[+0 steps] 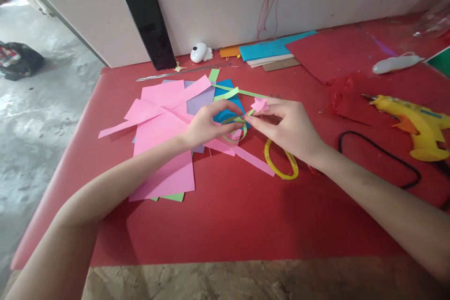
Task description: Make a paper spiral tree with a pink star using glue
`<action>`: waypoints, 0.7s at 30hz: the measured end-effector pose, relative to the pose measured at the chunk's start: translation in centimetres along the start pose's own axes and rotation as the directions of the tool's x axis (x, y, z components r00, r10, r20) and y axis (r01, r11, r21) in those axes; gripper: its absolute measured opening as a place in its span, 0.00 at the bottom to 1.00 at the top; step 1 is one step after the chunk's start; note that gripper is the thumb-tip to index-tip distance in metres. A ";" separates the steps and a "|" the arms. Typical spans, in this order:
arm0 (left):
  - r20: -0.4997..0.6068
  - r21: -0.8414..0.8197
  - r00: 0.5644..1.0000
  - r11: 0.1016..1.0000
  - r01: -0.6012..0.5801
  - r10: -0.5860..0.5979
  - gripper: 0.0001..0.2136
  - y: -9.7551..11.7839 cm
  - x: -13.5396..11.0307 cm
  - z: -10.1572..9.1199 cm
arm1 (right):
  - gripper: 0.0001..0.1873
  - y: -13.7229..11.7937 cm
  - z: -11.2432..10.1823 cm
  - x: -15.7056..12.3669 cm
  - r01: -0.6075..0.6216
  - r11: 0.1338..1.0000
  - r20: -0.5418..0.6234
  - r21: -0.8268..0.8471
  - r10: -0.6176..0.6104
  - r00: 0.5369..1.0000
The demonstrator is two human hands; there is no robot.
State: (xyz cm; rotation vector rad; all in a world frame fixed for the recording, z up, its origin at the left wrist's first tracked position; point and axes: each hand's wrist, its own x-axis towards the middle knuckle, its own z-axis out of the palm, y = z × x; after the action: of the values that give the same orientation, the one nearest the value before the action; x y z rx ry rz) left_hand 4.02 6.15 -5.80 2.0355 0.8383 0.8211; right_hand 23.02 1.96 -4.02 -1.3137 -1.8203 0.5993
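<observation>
Right hand (293,126) grip pinching a thin green strip (251,112) by a pink paper star (260,104), left hand (206,125) curled at a green loop (245,132), its hold unclear, both between the hands, pink sheets (161,150) leftward, red bench (246,215) beneath.

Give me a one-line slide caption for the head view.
Left hand and right hand handle a green loop and small pink star-like piece, near pink sheets on a red table.

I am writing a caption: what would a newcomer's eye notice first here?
Probably the bright pink paper sheets, spread on the red table left of centre. Near the middle, the left hand and right hand are close together beside a small pink star. A yellow glue gun lies at the right edge.
</observation>
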 end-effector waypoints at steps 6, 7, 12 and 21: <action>0.012 -0.030 0.995 0.995 -0.094 0.094 0.06 -0.8 0.2 -0.4 | 0.09 -0.1 0.2 -0.3 0.115 0.993 0.010 -0.022 -0.115 0.993; 0.014 -0.028 0.995 0.995 -0.098 0.098 0.05 -0.9 0.3 -0.5 | 0.09 -0.1 0.2 -0.3 0.117 0.993 0.016 -0.024 -0.117 0.993; 0.026 -0.031 0.992 0.992 -0.125 0.126 0.04 -1.2 0.4 -0.9 | 0.10 0.0 0.3 -0.4 0.128 0.990 0.031 -0.057 -0.127 0.991; 0.001 -0.071 0.987 0.985 -0.160 0.160 0.02 -1.1 0.7 -1.5 | 0.08 0.2 0.2 -0.4 0.164 0.976 0.000 -0.146 -0.165 0.986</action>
State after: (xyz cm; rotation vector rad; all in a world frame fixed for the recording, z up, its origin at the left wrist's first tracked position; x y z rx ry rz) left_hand 2.98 7.88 -5.79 2.0613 0.6387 0.9192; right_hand 23.02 1.68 -4.47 -1.2415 -1.9702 0.3743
